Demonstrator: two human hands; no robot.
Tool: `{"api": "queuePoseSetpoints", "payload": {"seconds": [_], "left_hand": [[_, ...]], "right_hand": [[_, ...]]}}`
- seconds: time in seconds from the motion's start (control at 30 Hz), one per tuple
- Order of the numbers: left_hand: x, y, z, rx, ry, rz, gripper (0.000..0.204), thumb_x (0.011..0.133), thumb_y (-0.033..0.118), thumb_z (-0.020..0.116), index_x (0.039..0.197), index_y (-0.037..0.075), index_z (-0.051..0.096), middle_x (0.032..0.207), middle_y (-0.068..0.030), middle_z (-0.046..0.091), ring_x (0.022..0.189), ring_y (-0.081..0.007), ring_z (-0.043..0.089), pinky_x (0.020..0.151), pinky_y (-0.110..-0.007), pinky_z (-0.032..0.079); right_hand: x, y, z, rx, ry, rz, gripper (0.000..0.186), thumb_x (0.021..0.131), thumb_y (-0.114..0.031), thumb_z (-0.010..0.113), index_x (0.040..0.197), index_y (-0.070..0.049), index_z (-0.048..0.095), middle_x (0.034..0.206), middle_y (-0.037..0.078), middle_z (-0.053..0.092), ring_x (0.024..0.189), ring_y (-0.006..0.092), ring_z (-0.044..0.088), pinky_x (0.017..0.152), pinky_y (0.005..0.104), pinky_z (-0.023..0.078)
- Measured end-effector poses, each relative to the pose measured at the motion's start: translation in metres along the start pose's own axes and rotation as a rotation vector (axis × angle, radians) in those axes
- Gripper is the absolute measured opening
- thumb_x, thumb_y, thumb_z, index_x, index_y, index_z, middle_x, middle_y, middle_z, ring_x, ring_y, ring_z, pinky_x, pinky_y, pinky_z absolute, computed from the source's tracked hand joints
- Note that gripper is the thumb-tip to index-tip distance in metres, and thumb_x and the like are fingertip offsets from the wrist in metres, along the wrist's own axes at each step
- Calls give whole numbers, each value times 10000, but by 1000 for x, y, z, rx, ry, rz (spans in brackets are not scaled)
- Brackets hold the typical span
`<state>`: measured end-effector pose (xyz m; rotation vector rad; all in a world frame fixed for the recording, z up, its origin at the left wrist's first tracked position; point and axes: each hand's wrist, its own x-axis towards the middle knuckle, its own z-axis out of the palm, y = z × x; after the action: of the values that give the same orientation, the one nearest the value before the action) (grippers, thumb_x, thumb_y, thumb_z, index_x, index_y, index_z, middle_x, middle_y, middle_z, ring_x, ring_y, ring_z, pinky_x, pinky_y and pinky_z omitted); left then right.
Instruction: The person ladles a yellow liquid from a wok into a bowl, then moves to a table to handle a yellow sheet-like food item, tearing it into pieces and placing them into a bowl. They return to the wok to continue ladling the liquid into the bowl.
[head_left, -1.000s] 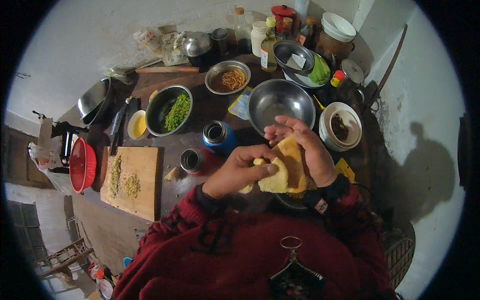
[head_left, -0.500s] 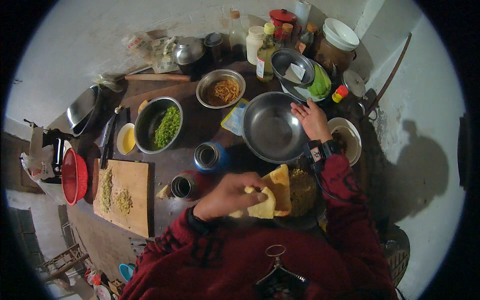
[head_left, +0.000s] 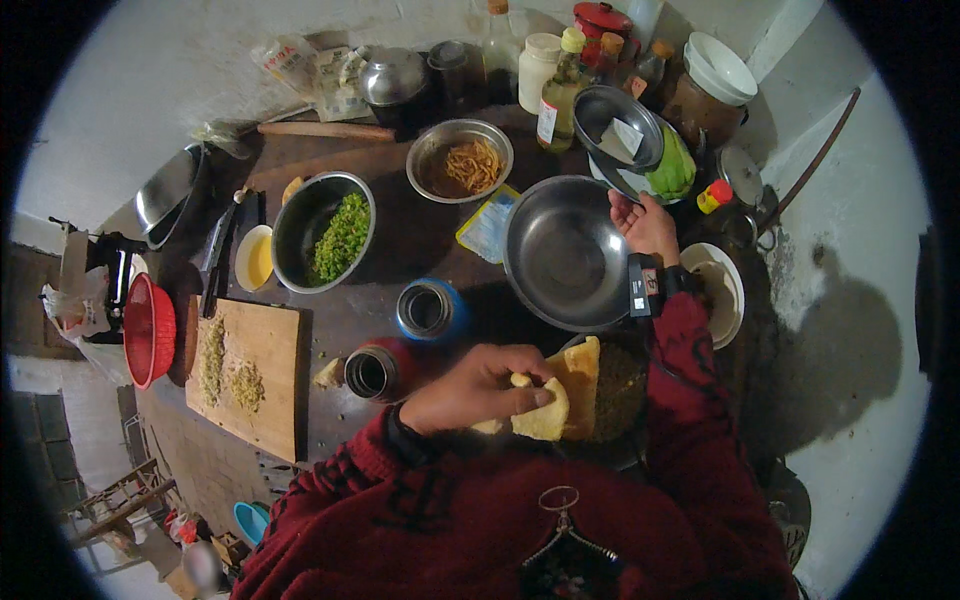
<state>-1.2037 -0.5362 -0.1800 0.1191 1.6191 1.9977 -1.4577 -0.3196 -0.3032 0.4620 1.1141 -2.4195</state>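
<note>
My left hand (head_left: 490, 388) pinches a folded, soft-looking yellow piece (head_left: 541, 415); I cannot make out whether it is food or cloth. Right beside it stands a larger yellow-orange slab (head_left: 578, 385), over a dark container of brownish-green crumbly stuff (head_left: 618, 390). At the right rim of a wide steel basin (head_left: 565, 250) is my right hand (head_left: 645, 228), its fingers curled at the edge and its thumb raised. Nothing lies in the basin. An open red flask (head_left: 375, 372) stands near my left wrist, and a blue flask (head_left: 430, 308) is just behind it.
Chopped bits lie on a cutting board (head_left: 270, 350) at the left. Behind are a steel bowl of chopped greens (head_left: 340, 240) and one of brown strips (head_left: 470, 168). A white bowl (head_left: 725, 290) flanks my right wrist. Bottles (head_left: 563, 95) line the back wall.
The fingers of my right hand have curled in at the basin's rim, where they were spread before. My left hand still holds the yellow piece. The whole view has shifted slightly.
</note>
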Motion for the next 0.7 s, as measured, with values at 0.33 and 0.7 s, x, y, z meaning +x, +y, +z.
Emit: {"api": "queuePoseSetpoints", "payload": {"seconds": [0.33,0.7], "left_hand": [[4,-4,-5,10,-13,-19,129,822,58,628,934,7,593,891,-10,551,835,-79,518,715,-224,418],[5,-7,-4,167,10,132,159,821,107,630,947,19,590,837,-13,559,743,-63,537,585,-224,468]], "right_hand": [[4,7,-3,67,-37,-90,251,890,-142,437,1080,16,483,1005,164,585,938,244,587,853,397,492],[-37,21,18,-78,-95,-62,249,891,-134,430,1071,24,499,951,141,578,838,227,599,793,427,523]]}}
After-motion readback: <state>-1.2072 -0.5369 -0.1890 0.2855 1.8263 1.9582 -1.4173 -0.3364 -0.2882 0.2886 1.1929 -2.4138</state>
